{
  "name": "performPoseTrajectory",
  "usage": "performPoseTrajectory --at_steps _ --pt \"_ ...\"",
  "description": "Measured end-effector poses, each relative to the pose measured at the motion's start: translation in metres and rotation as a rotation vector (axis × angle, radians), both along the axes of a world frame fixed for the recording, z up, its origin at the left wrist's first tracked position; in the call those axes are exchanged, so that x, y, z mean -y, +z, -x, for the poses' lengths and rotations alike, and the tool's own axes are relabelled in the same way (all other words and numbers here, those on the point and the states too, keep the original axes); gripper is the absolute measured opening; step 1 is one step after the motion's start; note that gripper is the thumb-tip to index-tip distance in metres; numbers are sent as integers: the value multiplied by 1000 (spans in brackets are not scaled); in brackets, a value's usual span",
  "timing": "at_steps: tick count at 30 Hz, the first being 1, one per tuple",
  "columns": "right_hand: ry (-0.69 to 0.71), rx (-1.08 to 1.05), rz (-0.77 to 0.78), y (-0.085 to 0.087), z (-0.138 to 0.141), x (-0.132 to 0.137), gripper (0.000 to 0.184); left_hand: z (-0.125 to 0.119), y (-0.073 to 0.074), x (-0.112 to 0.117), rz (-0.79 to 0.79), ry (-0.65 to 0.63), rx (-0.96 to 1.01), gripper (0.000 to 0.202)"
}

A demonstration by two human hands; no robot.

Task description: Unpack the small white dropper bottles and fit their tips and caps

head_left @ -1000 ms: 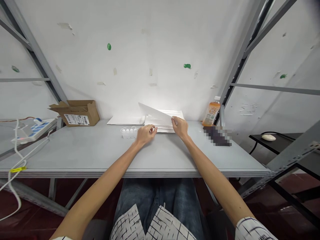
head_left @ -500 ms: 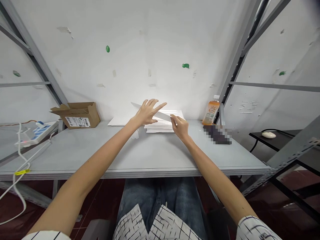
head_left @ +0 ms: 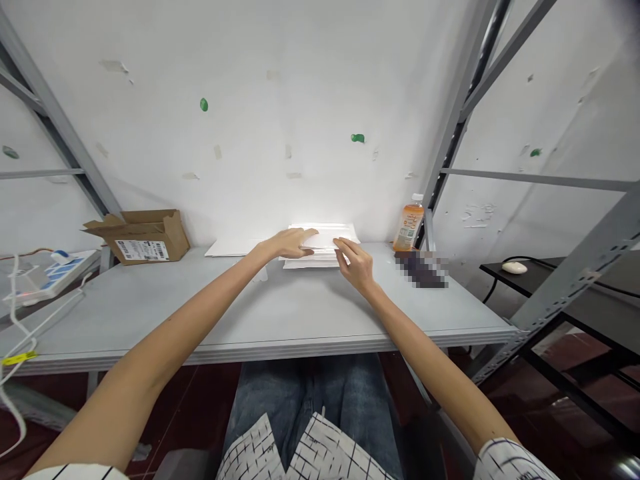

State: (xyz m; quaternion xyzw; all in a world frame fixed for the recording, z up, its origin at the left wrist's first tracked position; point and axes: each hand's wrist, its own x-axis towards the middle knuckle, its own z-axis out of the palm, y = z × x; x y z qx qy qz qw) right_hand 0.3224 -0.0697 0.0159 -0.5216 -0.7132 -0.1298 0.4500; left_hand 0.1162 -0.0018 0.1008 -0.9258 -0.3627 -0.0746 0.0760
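Observation:
Above a stack of white flat paper pieces (head_left: 311, 264), a thin white sheet (head_left: 323, 239) is held between my two hands. My left hand (head_left: 293, 243) grips its left end, fingers on top and thumb below. Its right end is pinched by my right hand (head_left: 356, 261) between thumb and fingertips. Another flat white pile (head_left: 226, 249) lies left of the stack, partly behind my left wrist. Below that wrist is a small whitish, see-through item (head_left: 262, 274), too faint to name.
An open cardboard box (head_left: 150, 237) sits on the left of the grey table (head_left: 300, 320). A power strip (head_left: 60, 277) with white cables lies further left. On the right stand an orange drink bottle (head_left: 409, 223) and a blurred dark item (head_left: 423, 269). Metal shelf posts flank both sides.
My left hand has come down from spread fingers above the sheet to a grip on its left end. The sheet has tipped from a slanted, near edge-on view to show its flat face.

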Motion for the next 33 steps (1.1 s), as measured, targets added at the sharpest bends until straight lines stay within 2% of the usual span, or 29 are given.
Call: performPoseTrajectory --at_steps 4,8,13,21,28,33 --pt "32 -121 8 2 0 1 38 6 9 0 -174 94 -111 40" --pt "43 -283 158 1 -5 -5 32 9 15 11 -318 99 -290 36" --pt "70 -189 282 -2 -4 -11 23 3 10 22 -374 90 -451 40" --pt "52 -63 526 -1 -6 -9 31 -14 8 28 -368 76 -441 38" --pt "117 1 548 0 -8 -10 27 -18 7 29 -413 55 -429 31" --pt "124 -3 594 0 -9 -10 27 -13 12 28 -409 58 -395 27"
